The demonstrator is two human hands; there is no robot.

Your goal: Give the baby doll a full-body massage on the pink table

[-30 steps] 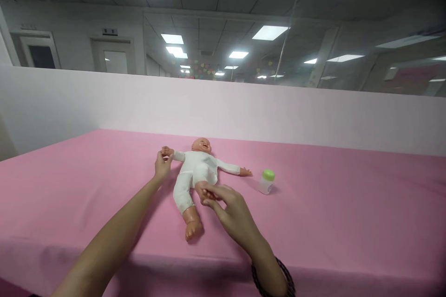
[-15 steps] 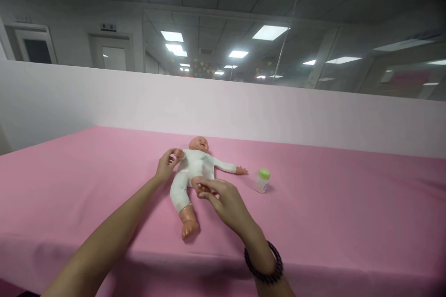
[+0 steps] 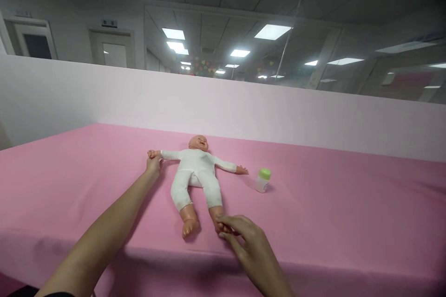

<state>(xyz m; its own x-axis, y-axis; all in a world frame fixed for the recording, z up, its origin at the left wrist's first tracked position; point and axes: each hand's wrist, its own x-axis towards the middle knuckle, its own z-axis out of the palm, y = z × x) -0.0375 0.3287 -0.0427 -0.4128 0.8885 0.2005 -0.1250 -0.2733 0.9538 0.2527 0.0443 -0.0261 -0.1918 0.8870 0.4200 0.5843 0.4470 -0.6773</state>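
A baby doll point(image 3: 197, 161) in a white body suit lies on its back, its head toward the far side and its limbs spread. At the left, my left hand point(image 3: 154, 165) is closed around the doll's outstretched arm near the wrist. Near the front edge, my right hand point(image 3: 245, 236) pinches the foot of the doll's leg on the right side between thumb and fingers. To the right of the doll stands a small clear bottle point(image 3: 262, 182) with a green cap, touched by neither hand.
A pink cloth point(image 3: 334, 213) covers the table and drapes over its front edge. Behind it runs a low white partition point(image 3: 244, 106). Beyond are glass panels, doors point(image 3: 114, 54) and ceiling lights.
My left hand has drawn the doll's arm outward to the left. My right hand has brought the bent leg down toward the front edge, so it now lies straight.
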